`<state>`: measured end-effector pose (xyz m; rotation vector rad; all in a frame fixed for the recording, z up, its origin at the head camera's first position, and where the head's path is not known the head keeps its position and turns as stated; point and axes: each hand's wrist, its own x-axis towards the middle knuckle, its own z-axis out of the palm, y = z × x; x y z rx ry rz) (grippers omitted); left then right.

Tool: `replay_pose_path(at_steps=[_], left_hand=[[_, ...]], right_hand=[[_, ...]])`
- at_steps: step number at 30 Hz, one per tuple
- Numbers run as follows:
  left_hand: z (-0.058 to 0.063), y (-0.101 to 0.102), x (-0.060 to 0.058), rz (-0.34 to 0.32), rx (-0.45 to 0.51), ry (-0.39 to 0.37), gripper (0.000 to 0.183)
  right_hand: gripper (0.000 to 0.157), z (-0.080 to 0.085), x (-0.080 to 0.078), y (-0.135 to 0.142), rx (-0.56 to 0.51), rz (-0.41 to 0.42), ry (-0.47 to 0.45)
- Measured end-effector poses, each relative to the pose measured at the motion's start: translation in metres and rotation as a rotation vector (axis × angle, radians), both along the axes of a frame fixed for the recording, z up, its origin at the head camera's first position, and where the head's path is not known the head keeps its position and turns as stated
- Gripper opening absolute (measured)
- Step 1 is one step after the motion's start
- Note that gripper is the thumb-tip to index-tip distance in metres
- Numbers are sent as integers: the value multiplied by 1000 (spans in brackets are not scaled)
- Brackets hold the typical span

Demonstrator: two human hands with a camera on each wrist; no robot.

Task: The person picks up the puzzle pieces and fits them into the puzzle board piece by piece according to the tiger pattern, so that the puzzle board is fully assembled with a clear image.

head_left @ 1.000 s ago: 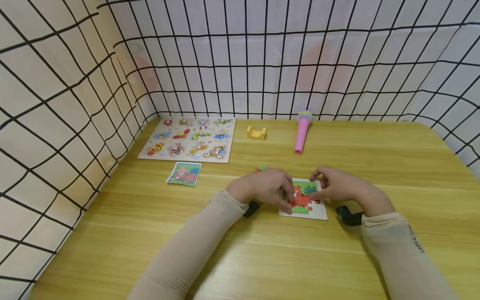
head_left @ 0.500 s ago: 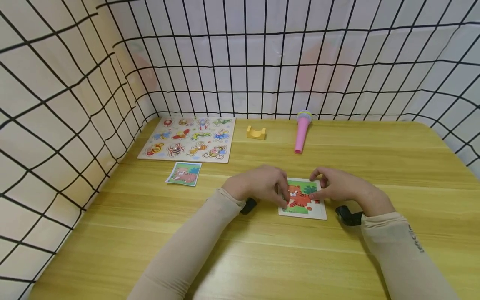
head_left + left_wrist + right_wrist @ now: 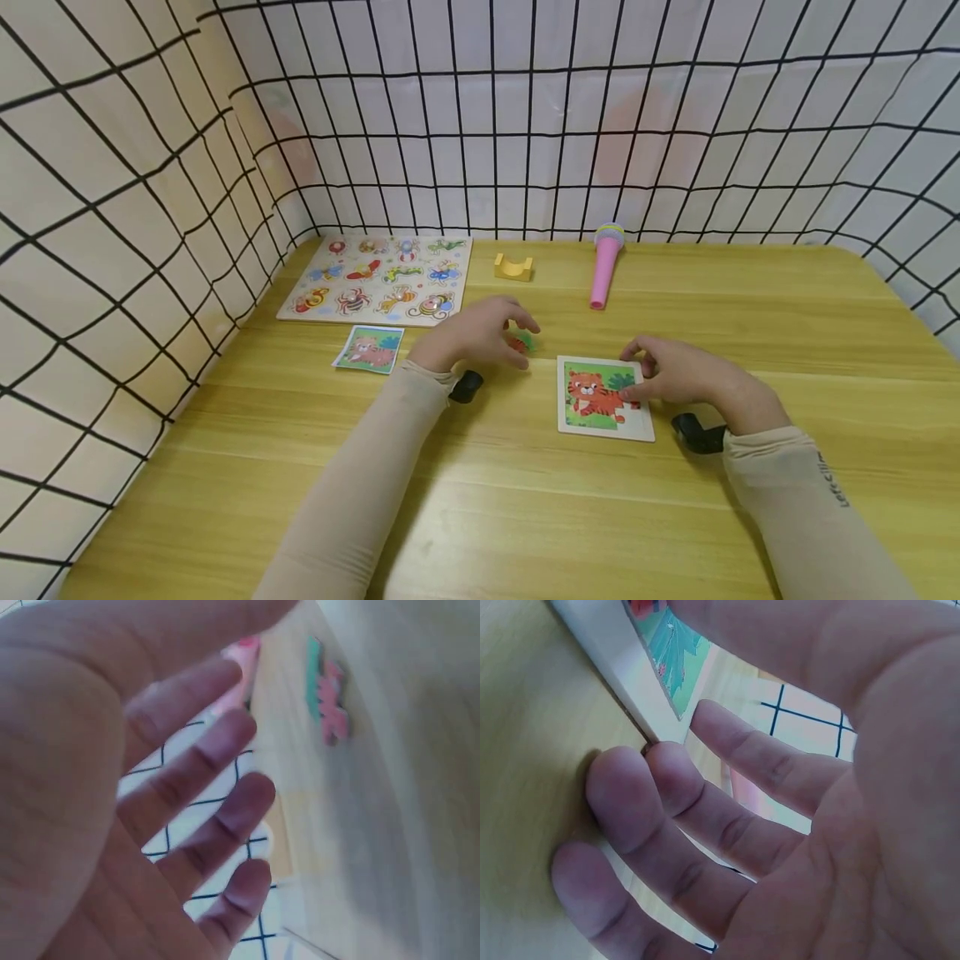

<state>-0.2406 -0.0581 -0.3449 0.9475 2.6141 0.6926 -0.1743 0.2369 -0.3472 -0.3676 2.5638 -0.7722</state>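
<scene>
A tiger jigsaw puzzle point(image 3: 592, 393) lies flat in its white-rimmed tray, with a pale gap at its lower right. My right hand point(image 3: 693, 379) holds it at the right side, thumb on the picture and fingertips at the tray's edge; in the right wrist view the fingers bend around the white rim point(image 3: 615, 660). To the left, my left hand point(image 3: 480, 335) is over the table, fingers spread and nothing between them. Just beyond its fingers lies a loose red-and-green puzzle piece point(image 3: 521, 342), partly covered in the head view; the left wrist view has this piece point(image 3: 330, 705) on the wood.
A peg puzzle board point(image 3: 375, 279) with insect pictures lies at the back left. In front of it rests a tiger picture card point(image 3: 369, 348). A yellow notched block point(image 3: 513, 267) and a pink toy microphone point(image 3: 603, 265) are farther back. Black wire grid point(image 3: 495, 133) stands behind the table.
My left hand has left the puzzle and moved left and away from me toward the loose piece, its fingers opening. My right hand has stayed at the tray.
</scene>
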Motion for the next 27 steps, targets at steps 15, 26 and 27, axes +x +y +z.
replay_pose_path(at_steps=[15, 26, 27], left_hand=[[-13, -2, -4, -58, -85, 49, 50], [-13, -2, -2, -78, -63, 57, 23], [-13, -2, -2, -61, -50, 41, 21]], right_hand=[[59, 0, 1, -2, 9, -5, 4], [58, 0, 1, -1, 1, 0, 5], [58, 0, 1, -1, -1, -1, 5]])
